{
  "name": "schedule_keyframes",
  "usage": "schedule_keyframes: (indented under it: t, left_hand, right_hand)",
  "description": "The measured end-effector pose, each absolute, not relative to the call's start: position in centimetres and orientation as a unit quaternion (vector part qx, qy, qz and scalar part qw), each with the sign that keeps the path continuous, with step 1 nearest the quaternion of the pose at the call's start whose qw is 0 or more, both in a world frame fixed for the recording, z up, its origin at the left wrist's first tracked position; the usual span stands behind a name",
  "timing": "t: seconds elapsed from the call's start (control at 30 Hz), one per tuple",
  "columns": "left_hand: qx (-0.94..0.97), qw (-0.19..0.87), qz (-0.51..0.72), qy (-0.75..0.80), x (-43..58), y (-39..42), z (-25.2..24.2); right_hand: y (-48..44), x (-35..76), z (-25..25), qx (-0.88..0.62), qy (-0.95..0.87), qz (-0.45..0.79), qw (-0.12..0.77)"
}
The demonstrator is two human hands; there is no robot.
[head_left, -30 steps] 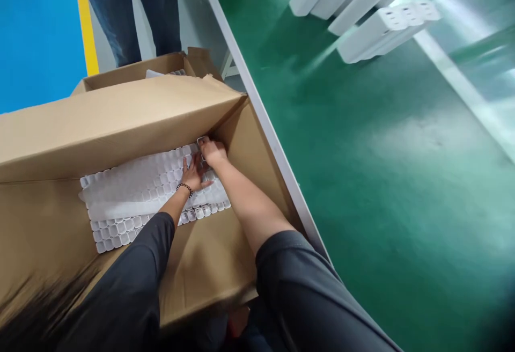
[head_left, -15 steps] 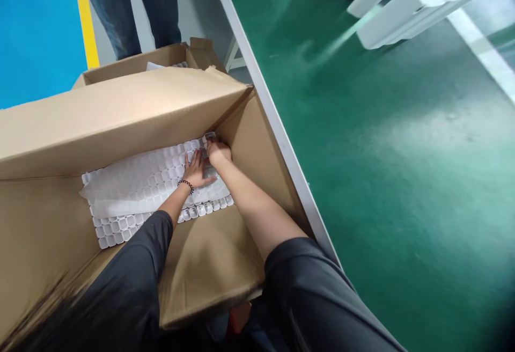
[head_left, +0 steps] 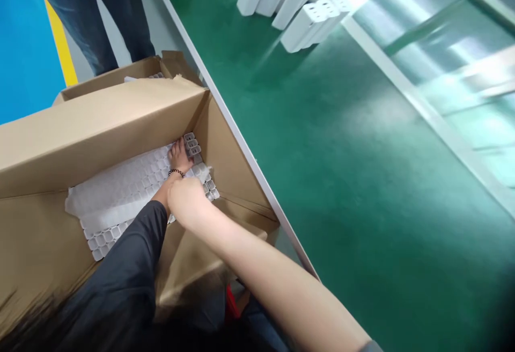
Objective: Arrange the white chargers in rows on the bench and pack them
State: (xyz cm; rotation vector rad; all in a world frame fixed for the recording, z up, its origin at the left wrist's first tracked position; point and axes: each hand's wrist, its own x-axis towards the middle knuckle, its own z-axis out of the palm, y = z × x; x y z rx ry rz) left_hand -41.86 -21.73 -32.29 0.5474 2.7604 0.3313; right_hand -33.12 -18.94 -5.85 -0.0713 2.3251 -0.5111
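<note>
Inside a deep cardboard box [head_left: 100, 132], rows of white tubular pieces [head_left: 192, 143] stand close together with rounded-square ends up. A thin white translucent sheet [head_left: 108, 204] covers many of them. My left hand [head_left: 179, 156], a black coiled band around its wrist, lies with fingers stretched on the pieces beside the far right corner. Nearer to me, my right hand [head_left: 185, 195] crosses over the left wrist area. Its fingers point away and are hidden, so what it holds, if anything, does not show. A crumpled edge of the sheet shows just right of the hands.
A green table [head_left: 322, 126] with a pale edge runs along the box's right side. Several white block-shaped housings [head_left: 303, 27] with holes in their tops stand on it. Behind lies a second cardboard box [head_left: 112, 79], and a person in jeans [head_left: 100, 14] stands beyond it.
My right hand has moved from the far right corner back toward me and left, over the left wrist. My left hand has shifted slightly toward the far side. The view has swung right.
</note>
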Motion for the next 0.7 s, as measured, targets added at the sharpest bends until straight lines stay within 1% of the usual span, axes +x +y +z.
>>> schedule_keyframes:
  t: [0.1, 0.17, 0.33, 0.47, 0.57, 0.7]
  left_hand:
    - [0.226, 0.135, 0.123, 0.957, -42.4, -21.4, -30.7]
    - [0.243, 0.135, 0.119, 0.953, -42.9, -20.7, -29.9]
    - [0.253, 0.165, 0.086, 0.949, -44.7, -18.3, -29.2]
    - [0.237, 0.178, 0.069, 0.953, -45.3, -17.2, -28.3]
    - [0.211, 0.183, 0.066, 0.958, -45.0, -17.9, -26.8]
    - [0.141, 0.187, 0.063, 0.970, -44.6, -21.0, -25.0]
  right_hand:
    - [-18.8, -28.8, -2.9, -0.031, 0.928, -0.202, 0.311]
    - [-18.2, -26.0, -2.7, -0.002, 0.937, -0.208, 0.280]
    - [-16.8, -21.1, -5.3, 0.068, 0.930, -0.237, 0.272]
    - [-16.5, -19.6, -6.9, 0.099, 0.930, -0.282, 0.213]
    - [-16.5, -19.2, -7.3, 0.083, 0.937, -0.297, 0.163]
    - [-16.5, -18.9, -7.4, 0.065, 0.940, -0.307, 0.134]
